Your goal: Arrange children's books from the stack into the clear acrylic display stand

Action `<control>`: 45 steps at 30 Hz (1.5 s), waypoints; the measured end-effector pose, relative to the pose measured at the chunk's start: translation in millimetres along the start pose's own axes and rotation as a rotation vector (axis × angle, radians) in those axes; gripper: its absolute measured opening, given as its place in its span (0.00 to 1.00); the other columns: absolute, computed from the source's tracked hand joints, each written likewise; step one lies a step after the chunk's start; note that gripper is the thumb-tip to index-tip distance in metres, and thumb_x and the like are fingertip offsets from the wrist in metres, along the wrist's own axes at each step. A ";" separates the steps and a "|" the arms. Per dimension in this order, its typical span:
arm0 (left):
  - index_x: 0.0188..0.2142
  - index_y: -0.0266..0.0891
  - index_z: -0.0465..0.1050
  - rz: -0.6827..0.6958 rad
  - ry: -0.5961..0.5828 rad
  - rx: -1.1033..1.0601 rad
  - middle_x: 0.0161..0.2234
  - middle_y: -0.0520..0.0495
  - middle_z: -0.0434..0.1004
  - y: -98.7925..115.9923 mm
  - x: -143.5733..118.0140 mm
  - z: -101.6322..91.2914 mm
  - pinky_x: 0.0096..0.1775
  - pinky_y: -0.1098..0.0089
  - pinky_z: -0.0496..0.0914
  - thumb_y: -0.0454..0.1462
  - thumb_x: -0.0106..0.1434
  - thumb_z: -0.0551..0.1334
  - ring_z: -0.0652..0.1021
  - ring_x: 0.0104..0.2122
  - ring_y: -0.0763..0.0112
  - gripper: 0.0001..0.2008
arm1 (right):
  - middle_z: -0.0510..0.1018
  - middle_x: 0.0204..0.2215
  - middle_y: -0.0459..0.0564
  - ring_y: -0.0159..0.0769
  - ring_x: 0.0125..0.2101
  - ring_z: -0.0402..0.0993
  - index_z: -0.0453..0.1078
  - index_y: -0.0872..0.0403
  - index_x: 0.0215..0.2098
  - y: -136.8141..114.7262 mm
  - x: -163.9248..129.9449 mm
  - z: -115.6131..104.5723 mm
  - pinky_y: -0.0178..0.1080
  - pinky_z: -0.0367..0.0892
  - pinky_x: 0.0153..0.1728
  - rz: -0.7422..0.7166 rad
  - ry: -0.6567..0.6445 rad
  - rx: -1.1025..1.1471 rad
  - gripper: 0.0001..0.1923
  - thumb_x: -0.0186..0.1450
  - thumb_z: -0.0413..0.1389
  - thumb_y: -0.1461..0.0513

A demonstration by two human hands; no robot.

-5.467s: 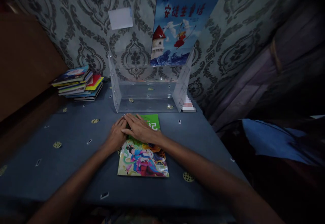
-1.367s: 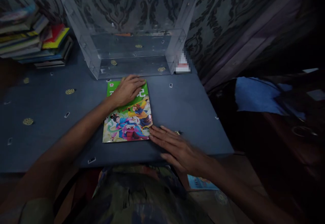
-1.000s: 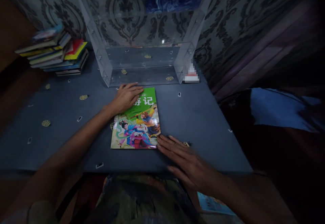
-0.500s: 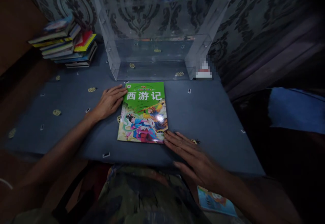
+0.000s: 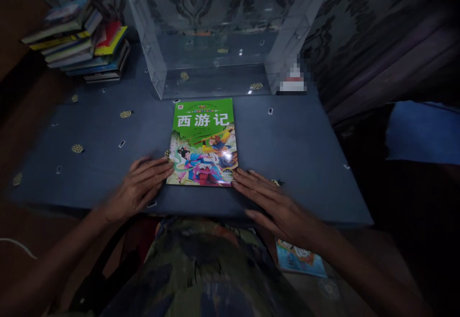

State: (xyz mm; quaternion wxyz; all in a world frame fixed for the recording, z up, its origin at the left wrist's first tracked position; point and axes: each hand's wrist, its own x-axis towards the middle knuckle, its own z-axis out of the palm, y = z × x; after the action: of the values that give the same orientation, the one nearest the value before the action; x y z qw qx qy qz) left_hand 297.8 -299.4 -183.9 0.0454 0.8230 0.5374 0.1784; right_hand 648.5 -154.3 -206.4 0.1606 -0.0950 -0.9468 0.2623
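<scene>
Blue-grey tabletop (image 5: 294, 149) with small printed figures lies under both hands; clear plastic stand (image 5: 289, 60) is beyond them, stack of books (image 5: 79, 48) well beyond the left hand (image 5: 142, 185) and off to its left. Left hand and right hand (image 5: 275, 202) are well apart, each flattened with fingers extended, fingertips touching the lower left and lower right edges of the green-topped book (image 5: 204, 142). Book lies flat, cover up, between the fingertips and extending forward of them.
</scene>
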 end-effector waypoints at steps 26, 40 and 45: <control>0.57 0.31 0.71 0.276 -0.010 0.186 0.56 0.40 0.78 85.8 80.9 48.8 0.67 0.52 0.51 0.28 0.73 0.49 0.72 0.59 0.63 0.18 | 0.80 0.53 0.59 0.44 0.55 0.75 0.67 0.60 0.61 -1.7 -0.6 8.8 0.56 0.68 0.61 -0.056 0.221 -0.179 0.22 0.70 0.51 0.69; 0.57 0.27 0.70 0.284 0.027 0.216 0.53 0.34 0.79 88.3 82.0 54.7 0.60 0.52 0.62 0.29 0.72 0.49 0.74 0.57 0.58 0.19 | 0.81 0.50 0.57 0.40 0.51 0.77 0.67 0.55 0.60 1.6 4.3 0.6 0.51 0.73 0.55 -0.039 0.237 -0.045 0.21 0.70 0.49 0.70; 0.60 0.32 0.68 0.243 -0.009 0.252 0.55 0.36 0.78 92.5 79.4 62.0 0.61 0.51 0.62 0.32 0.72 0.51 0.73 0.57 0.57 0.19 | 0.81 0.48 0.56 0.39 0.49 0.77 0.69 0.54 0.56 1.9 9.9 -2.4 0.46 0.75 0.51 -0.002 0.277 0.043 0.19 0.69 0.50 0.71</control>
State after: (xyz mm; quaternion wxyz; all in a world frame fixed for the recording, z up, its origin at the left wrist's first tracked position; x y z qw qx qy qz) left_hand 427.9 -259.4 -197.7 -0.0776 0.8819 0.4519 0.1098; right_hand 640.3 -149.0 -203.0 0.2919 -0.1258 -0.9098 0.2667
